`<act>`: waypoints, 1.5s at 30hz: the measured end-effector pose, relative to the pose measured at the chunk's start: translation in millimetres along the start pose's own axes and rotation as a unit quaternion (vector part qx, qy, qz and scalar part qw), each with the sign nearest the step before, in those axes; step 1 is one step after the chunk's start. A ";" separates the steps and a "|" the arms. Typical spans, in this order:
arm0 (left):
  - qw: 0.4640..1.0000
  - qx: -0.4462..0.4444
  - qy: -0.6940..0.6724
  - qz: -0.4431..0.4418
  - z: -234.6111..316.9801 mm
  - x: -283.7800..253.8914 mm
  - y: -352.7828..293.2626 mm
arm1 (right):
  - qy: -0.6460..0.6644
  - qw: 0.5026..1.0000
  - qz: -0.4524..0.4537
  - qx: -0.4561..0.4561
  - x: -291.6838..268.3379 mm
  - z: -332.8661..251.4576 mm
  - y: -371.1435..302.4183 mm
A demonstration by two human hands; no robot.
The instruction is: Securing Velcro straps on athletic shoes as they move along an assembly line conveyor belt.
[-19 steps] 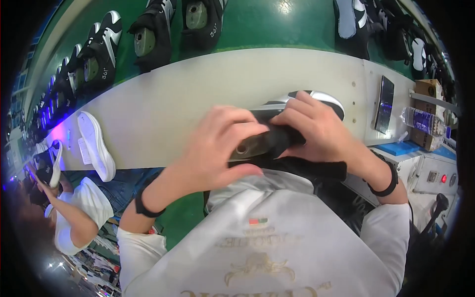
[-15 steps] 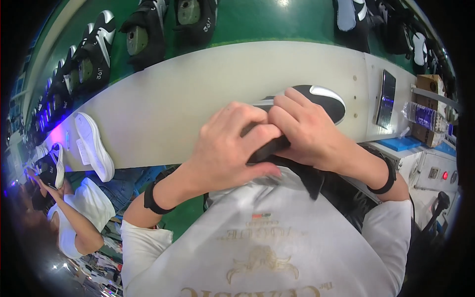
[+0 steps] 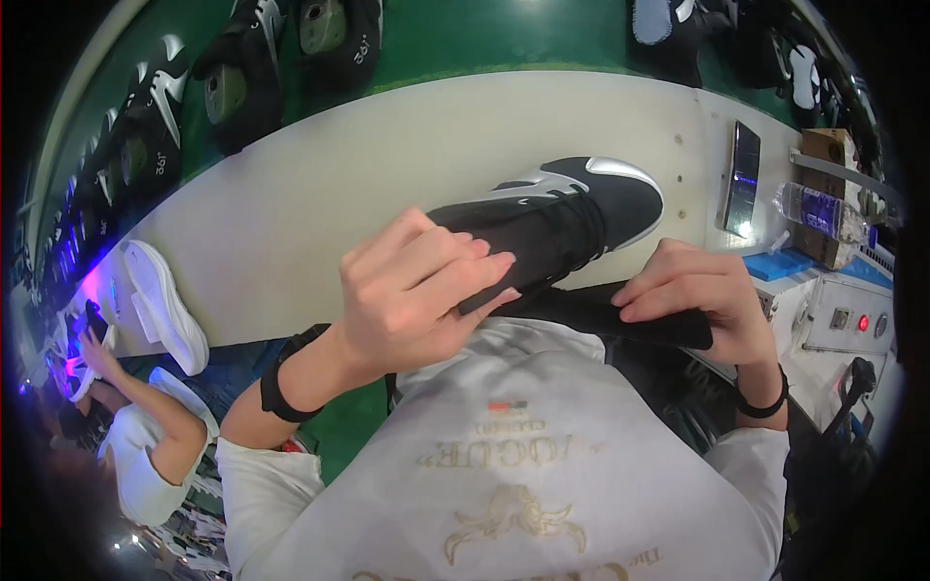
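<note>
A black shoe (image 3: 547,232) with silver trim and black laces lies on its side across the pale work board, its toe pointing right. My left hand (image 3: 412,290) is closed on the dark heel end, thumb and fingers pinching its edge. From beside the shoe a flat black fabric strip (image 3: 581,308) stretches right, close to my shirt. My right hand (image 3: 712,290) grips that strip near its far end, fingers on top. Whether the strip is joined to the shoe is hidden near my left hand.
White soles (image 3: 170,305) lie at the board's left end, near another person's hand (image 3: 97,353). A phone (image 3: 742,179) rests on the board's right part, with a plastic-wrapped pack (image 3: 823,213) beyond. Several black shoes (image 3: 237,87) stand on the green surface (image 3: 465,39) behind.
My hands have moved apart. The right one has come down and right with the black strip, while the left stays at the heel end. More of the shoe, laces included, now shows.
</note>
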State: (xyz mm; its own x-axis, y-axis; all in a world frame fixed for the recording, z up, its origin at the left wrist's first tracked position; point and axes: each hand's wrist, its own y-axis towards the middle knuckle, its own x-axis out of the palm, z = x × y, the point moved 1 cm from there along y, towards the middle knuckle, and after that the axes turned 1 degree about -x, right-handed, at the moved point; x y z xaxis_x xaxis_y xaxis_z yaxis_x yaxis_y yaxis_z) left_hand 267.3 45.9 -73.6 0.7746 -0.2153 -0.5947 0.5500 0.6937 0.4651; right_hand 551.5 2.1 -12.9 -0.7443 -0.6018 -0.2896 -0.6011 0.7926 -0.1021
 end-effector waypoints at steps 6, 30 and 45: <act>1.000 0.025 0.005 0.015 -5.0 -4.1 -4.1 | 0.158 0.973 0.168 0.002 17.8 11.1 45.8; 0.958 -0.218 0.175 0.070 21.5 -89.1 -91.0 | -0.358 0.696 0.513 0.352 -178.8 195.8 82.2; 0.856 -0.399 0.253 0.208 24.1 -91.1 -116.5 | -0.144 0.836 0.456 0.268 -126.6 157.8 186.9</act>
State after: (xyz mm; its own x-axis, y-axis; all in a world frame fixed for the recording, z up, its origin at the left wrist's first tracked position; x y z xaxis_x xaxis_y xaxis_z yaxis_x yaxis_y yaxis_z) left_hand 140.2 -31.9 -57.8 0.5053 0.3492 -0.7891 -0.2857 0.9306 0.2288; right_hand 579.3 241.9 -145.5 -0.6749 0.2645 -0.6889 0.4530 0.8854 -0.1038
